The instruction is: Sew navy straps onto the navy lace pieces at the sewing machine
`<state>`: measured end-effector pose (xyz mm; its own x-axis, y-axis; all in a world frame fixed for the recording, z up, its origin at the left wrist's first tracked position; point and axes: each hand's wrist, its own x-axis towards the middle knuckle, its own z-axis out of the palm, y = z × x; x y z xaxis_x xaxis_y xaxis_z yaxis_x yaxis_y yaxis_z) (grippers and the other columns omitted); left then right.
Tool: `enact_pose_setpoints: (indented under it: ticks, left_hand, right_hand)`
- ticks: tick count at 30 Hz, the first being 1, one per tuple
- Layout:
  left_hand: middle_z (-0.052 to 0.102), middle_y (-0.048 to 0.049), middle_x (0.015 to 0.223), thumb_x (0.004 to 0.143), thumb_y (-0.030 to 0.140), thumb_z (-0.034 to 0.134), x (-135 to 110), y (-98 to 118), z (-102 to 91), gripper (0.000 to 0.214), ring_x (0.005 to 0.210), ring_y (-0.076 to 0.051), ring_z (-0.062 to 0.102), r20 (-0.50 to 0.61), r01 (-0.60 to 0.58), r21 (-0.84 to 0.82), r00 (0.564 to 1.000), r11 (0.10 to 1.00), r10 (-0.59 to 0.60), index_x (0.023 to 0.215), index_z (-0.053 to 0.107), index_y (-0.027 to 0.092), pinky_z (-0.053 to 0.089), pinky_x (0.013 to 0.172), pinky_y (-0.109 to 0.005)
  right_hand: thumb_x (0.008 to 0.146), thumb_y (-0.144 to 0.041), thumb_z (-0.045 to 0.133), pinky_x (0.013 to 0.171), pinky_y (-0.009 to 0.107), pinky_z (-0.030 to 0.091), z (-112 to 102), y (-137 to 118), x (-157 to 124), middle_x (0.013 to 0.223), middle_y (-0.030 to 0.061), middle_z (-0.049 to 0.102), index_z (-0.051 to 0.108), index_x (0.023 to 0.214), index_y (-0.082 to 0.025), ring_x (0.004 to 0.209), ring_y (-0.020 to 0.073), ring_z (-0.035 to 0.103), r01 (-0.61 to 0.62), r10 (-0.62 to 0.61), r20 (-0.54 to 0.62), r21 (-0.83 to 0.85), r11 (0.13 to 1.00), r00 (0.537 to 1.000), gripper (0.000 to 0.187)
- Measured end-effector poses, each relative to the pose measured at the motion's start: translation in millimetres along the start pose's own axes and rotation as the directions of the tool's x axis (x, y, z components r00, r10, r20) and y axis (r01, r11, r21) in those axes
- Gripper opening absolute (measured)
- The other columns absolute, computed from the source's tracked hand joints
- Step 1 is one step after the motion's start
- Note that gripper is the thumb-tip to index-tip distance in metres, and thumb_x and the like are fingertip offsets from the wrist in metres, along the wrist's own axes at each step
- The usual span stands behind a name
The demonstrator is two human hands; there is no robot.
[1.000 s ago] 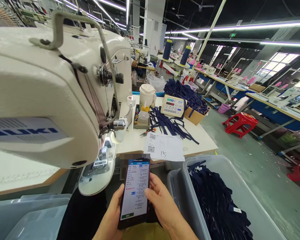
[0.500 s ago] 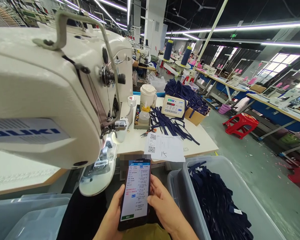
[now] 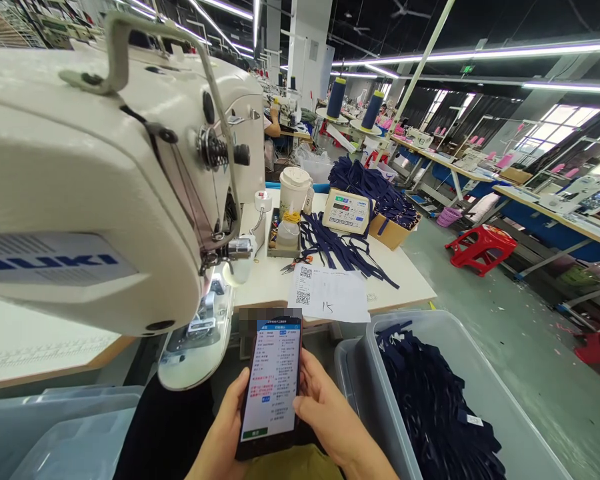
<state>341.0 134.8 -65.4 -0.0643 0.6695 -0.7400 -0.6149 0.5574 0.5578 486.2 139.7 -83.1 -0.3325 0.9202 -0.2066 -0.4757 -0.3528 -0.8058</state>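
A black smartphone point(image 3: 271, 387) with a lit screen of text is held low in front of me. My left hand point(image 3: 220, 440) grips its left edge from below. My right hand point(image 3: 330, 417) holds the right edge, its thumb resting on the screen's right side. Just above the phone, a white paper sheet point(image 3: 330, 293) with two QR codes and a handwritten "15" lies at the table's front edge. A cream sewing machine point(image 3: 105, 180) fills the left of the view.
A grey plastic bin point(image 3: 485, 380) of dark navy fabric pieces point(image 3: 430, 413) stands at my right. On the table point(image 3: 410, 273) lie navy strips point(image 3: 340, 247), scissors point(image 3: 293, 265), a control panel point(image 3: 346, 211), a lidded cup point(image 3: 295, 190) and a cardboard box point(image 3: 390, 230). A red stool point(image 3: 483, 243) stands in the aisle.
The list on the phone screen has scrolled slightly. Both hands and the phone stay in nearly the same place.
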Motion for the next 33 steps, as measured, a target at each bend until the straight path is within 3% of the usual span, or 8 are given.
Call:
enact_pose_setpoints:
  ticks: [6,17,23,29,33]
  left_hand:
    - [0.074,0.0004,0.083,0.082,0.039,0.062,3.7,2.1,1.4,0.063,0.07,-0.02,0.069,0.025,0.11,-0.051,0.994,0.993,-0.109,0.139,0.041,0.025,0.053,0.062,-0.028]
    - [0.075,-0.0012,0.085,0.086,0.043,0.057,-3.7,2.6,7.6,0.059,0.069,-0.019,0.07,0.082,0.116,-0.065,0.99,0.991,-0.11,0.138,0.042,0.021,0.055,0.07,-0.03]
    - [0.075,-0.0002,0.087,0.088,0.029,0.054,-5.9,4.5,9.3,0.068,0.067,-0.017,0.07,0.027,0.078,-0.047,0.997,0.996,-0.077,0.147,0.021,0.021,0.053,0.058,-0.025]
    - [0.073,0.002,0.075,0.081,0.018,0.056,-7.8,8.6,11.5,0.074,0.065,-0.02,0.07,-0.018,0.071,-0.011,0.997,0.997,-0.071,0.147,0.023,0.02,0.055,0.058,-0.03]
    - [0.073,0.0035,0.074,0.08,0.016,0.058,-3.9,7.7,10.2,0.076,0.063,-0.018,0.069,-0.035,0.084,-0.033,0.996,0.996,-0.085,0.147,0.022,0.022,0.054,0.056,-0.026]
  right_hand:
    - [0.069,0.0,0.052,0.1,0.037,0.039,-0.4,-0.9,0.8,0.122,0.0025,0.061,0.047,0.133,-0.026,0.114,0.0198,0.054,0.034,-0.033,0.041,-0.002,0.999,0.999,0.069]
    - [0.066,0.002,0.051,0.097,0.039,0.042,0.9,0.3,-0.4,0.122,0.0041,0.06,0.038,0.137,-0.027,0.121,0.0212,0.051,0.003,-0.002,0.078,-0.014,1.0,0.997,0.078]
    - [0.066,0.004,0.049,0.09,0.033,0.045,-4.9,6.6,1.6,0.125,0.0039,0.058,0.036,0.14,-0.028,0.118,0.0192,0.052,0.023,-0.02,0.1,-0.029,0.999,0.995,0.082]
    - [0.058,0.007,0.042,0.081,0.022,0.045,-14.4,6.9,-1.0,0.13,0.0004,0.054,0.04,0.139,-0.032,0.112,0.0146,0.054,-0.001,0.0,0.136,0.009,1.0,0.991,0.089]
    - [0.056,0.006,0.04,0.076,0.019,0.043,-14.7,4.5,-2.4,0.129,-0.0014,0.055,0.043,0.137,-0.033,0.111,0.0125,0.054,-0.002,0.001,0.128,0.01,1.0,0.992,0.09]
